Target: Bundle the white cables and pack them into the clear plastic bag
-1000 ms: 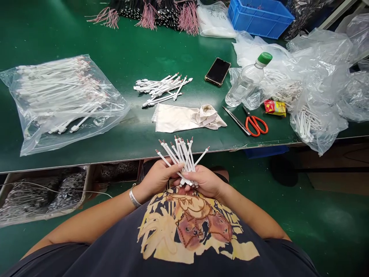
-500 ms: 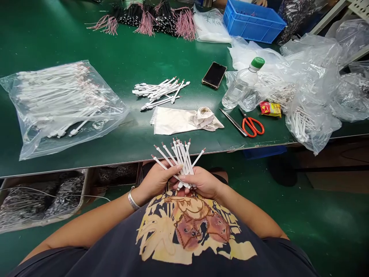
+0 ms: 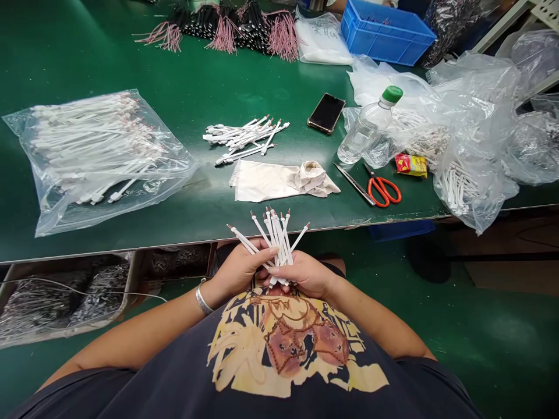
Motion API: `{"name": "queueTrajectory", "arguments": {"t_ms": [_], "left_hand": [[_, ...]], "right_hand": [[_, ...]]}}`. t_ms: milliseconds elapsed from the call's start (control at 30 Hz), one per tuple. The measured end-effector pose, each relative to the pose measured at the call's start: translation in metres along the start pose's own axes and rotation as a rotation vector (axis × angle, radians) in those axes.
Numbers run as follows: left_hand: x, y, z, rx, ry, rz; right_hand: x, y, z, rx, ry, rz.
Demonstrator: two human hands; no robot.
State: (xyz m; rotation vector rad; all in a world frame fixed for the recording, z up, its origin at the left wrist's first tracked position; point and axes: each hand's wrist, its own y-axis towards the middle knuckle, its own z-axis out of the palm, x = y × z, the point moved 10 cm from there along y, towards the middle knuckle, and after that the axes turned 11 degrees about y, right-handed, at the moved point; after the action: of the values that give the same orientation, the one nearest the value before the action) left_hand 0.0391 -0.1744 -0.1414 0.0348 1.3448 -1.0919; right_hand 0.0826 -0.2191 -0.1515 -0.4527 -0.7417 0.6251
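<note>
Close to my body, just off the table's front edge, both my hands grip a fanned bunch of short white cables (image 3: 279, 235) with connectors at the lower ends and reddish bare tips at the top. My left hand (image 3: 247, 265) is closed on the left side of the bunch, its thumb lying across the cables. From the right, my right hand (image 3: 308, 273) pinches the lower part with its thumb on top. Other fingers are partly hidden behind the cables. On the table ahead lies a loose pile of similar white cables (image 3: 244, 137).
A clear bag of white cables (image 3: 100, 151) lies left. A folded cloth (image 3: 271, 180), phone (image 3: 326, 113), water bottle (image 3: 367, 125), tweezers (image 3: 353, 183), red-handled scissors (image 3: 384, 191) and plastic bags (image 3: 476, 139) sit centre to right. Behind are a blue bin (image 3: 388, 35) and black-and-pink wire bundles (image 3: 222, 29).
The cables on the left of the bunch have shifted: two that stood apart now lie closer together at the far left. Both hands stay nearly in place; the view has moved slightly.
</note>
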Motion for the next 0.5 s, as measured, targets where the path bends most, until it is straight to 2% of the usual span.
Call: {"name": "queueTrajectory", "arguments": {"t_ms": [167, 333, 400, 500], "left_hand": [[-0.003, -0.003, 0.008, 0.082, 0.015, 0.011], [-0.037, -0.007, 0.022, 0.165, 0.122, 0.061], [-0.046, -0.006, 0.028, 0.214, 0.102, 0.011], [-0.052, -0.002, 0.033, 0.248, -0.010, -0.108]], "right_hand": [[0.001, -0.001, 0.003, 0.015, -0.056, -0.007], [0.020, -0.008, 0.026, 0.172, -0.352, -0.090], [0.027, -0.012, 0.035, 0.220, -0.427, -0.106], [0.031, -0.016, 0.043, 0.260, -0.308, -0.065]]}}
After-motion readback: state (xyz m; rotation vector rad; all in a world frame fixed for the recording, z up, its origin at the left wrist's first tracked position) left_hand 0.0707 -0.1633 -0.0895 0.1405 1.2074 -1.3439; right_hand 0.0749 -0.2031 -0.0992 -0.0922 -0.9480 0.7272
